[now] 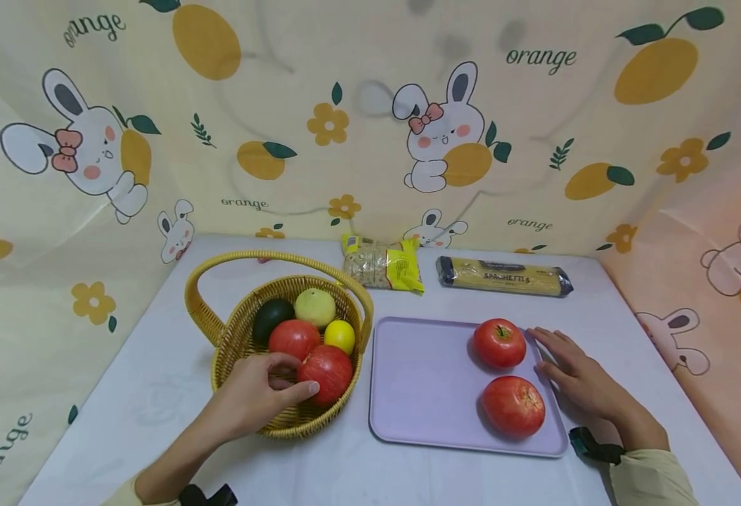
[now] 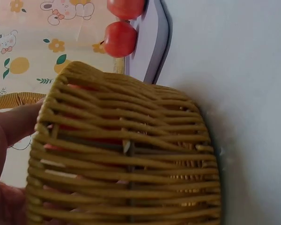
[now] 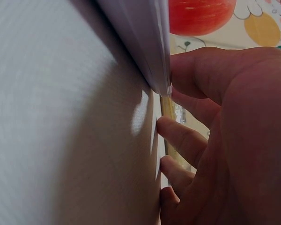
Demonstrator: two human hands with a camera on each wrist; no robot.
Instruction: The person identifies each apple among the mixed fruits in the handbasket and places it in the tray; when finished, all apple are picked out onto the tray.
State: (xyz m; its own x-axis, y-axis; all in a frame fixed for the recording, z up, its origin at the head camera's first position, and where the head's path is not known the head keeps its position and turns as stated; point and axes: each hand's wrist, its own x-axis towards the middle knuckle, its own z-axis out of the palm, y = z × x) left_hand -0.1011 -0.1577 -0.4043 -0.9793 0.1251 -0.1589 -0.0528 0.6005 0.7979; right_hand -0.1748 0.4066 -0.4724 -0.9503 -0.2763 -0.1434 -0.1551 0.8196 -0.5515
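While the left hand (image 1: 256, 392) sets its thumb against a round, glossy red fruit (image 1: 327, 374) inside a handled, golden wicker basket (image 1: 294, 431), I cannot tell whether it grips. Well apart, the right hand (image 1: 582, 379) touches the right rim of a flat lilac tray (image 1: 427, 379), fingers loosely extended. Beside it I see two rounded red tray fruits (image 1: 513, 406); behind lies a long spaghetti packet (image 1: 503, 277).

a makeshift tabletop booth; rabbit-print curtains (image 1: 358, 42) enclose a white-covered table (image 1: 149, 393)

The left fingers (image 1: 299, 392) seem to grip a red fruit (image 1: 331, 372) in the basket (image 1: 296, 426).
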